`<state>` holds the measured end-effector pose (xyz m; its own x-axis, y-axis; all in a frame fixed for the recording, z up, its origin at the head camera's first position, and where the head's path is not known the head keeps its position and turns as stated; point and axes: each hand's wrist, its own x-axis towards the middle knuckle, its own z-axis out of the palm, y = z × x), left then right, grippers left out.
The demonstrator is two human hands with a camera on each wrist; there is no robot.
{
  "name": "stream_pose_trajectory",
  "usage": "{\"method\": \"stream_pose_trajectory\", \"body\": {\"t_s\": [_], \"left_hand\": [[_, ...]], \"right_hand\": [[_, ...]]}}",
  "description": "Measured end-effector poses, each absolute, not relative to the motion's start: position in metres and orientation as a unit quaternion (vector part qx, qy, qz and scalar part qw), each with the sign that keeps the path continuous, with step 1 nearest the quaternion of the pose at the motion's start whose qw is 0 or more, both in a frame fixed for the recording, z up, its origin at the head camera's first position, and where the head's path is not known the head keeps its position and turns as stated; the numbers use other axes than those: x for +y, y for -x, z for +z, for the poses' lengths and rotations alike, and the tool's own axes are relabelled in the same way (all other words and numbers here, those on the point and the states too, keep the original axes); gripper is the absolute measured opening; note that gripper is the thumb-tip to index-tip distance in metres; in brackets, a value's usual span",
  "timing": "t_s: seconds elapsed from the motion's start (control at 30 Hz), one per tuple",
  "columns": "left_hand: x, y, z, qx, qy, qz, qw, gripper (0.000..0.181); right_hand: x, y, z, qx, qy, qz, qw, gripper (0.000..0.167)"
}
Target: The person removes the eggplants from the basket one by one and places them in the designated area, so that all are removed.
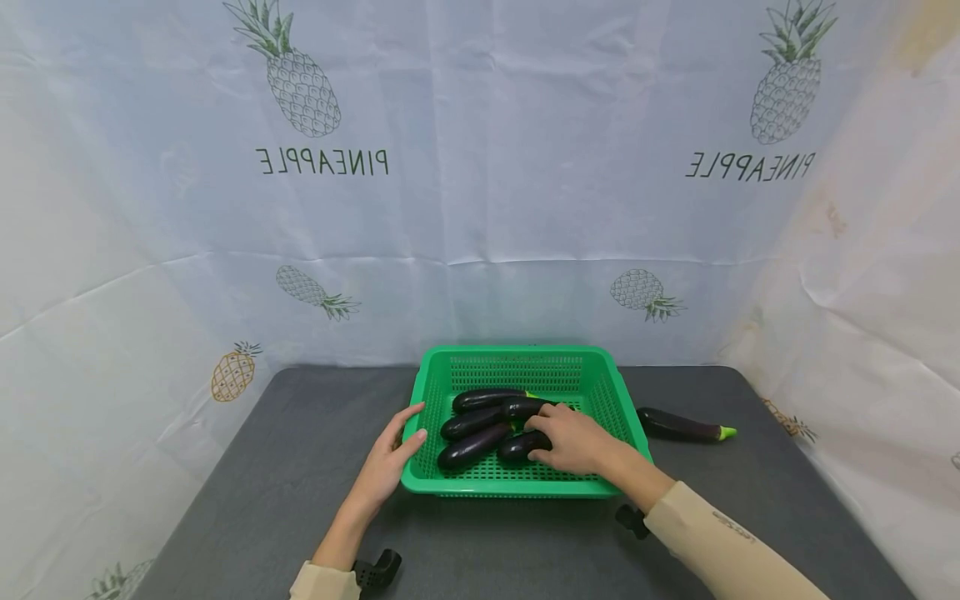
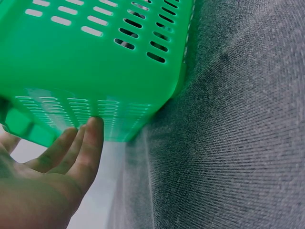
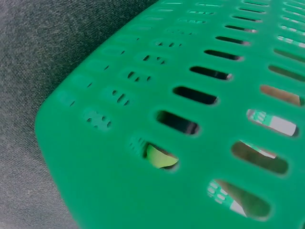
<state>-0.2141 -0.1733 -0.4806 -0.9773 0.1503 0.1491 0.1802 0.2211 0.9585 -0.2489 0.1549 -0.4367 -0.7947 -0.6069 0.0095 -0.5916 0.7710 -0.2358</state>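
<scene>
The dark table (image 1: 225, 517) carries a green basket (image 1: 510, 487) between the hands, probably light and slightly flexible. The left hand (image 1: 384, 460) touches its side, fingers nearly straight; the right hand (image 1: 576, 438) reaches in. A loose eggplant (image 1: 678, 427) lies right of that hand, three others (image 1: 471, 450) left of its fingers, and its thumb and fingers grip a half-hidden eggplant (image 1: 517, 448). Glossy skin should be slippery, flesh firm but bruisable: take the thick middle, sparing the green stem (image 1: 727, 432).

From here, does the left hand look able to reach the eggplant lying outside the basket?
Probably not easily: the green basket and the right hand are between the left hand and that eggplant.
</scene>
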Motion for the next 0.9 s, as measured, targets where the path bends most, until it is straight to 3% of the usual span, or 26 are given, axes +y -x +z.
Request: {"method": "stream_pose_trajectory", "body": {"t_s": [0.9], "left_hand": [[-0.1735,0.214,-0.4805,-0.78,0.105,-0.617,0.012,0.053]], "right_hand": [[0.1492,0.2555,-0.4435,0.944,0.319,-0.069,0.054,0.04]]}}
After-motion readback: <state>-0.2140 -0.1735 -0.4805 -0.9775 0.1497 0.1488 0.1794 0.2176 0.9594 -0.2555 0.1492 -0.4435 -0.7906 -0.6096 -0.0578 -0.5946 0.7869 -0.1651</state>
